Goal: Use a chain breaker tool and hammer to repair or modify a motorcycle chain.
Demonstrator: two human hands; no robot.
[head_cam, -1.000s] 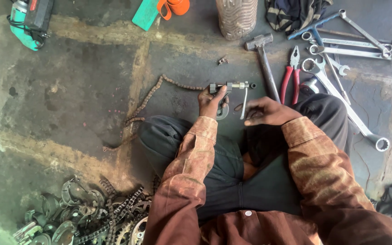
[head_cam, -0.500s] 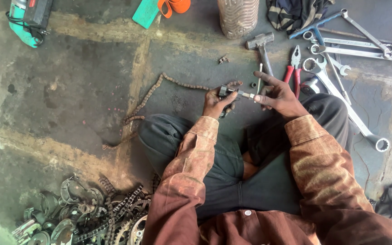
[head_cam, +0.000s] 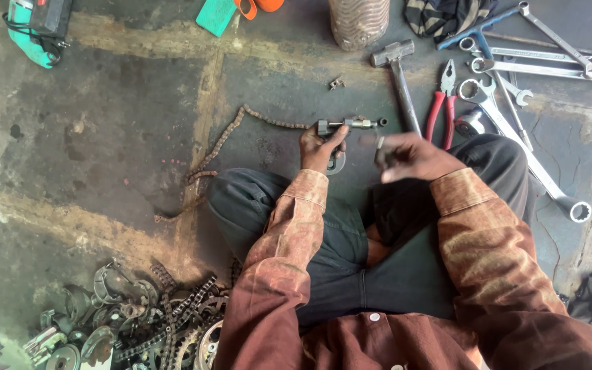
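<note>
Two hands were all I had working over the stained concrete floor [head_cam: 104,137], where I sat cross-legged. Largest of what lay about was the heap of sprockets and old chains [head_cam: 138,329] at my lower left, then the row of spanners [head_cam: 515,75] at upper right, then the hammer [head_cam: 399,75] and the red-handled pliers [head_cam: 440,109] just beside it. Ahead of my knees the rusty chain [head_cam: 220,144] snaked across the floor, its far end running into the small metal chain tool [head_cam: 347,125], which sat on the floor directly before me. My left hand [head_cam: 320,147] had its fingers wrapped around the body of that tool, thumb pressed on top. My right hand [head_cam: 409,156] hovered near the tool's screw end, apart from it, fingers curled around a small dark piece; it was blurred, so I could not tell what it was or how firm the pinch. I judged the risks to be these: the small piece slipping from a loose pinch and vanishing among the floor's clutter, or the tool twisting under my one-handed grip and dragging the chain out of its seat.
</note>
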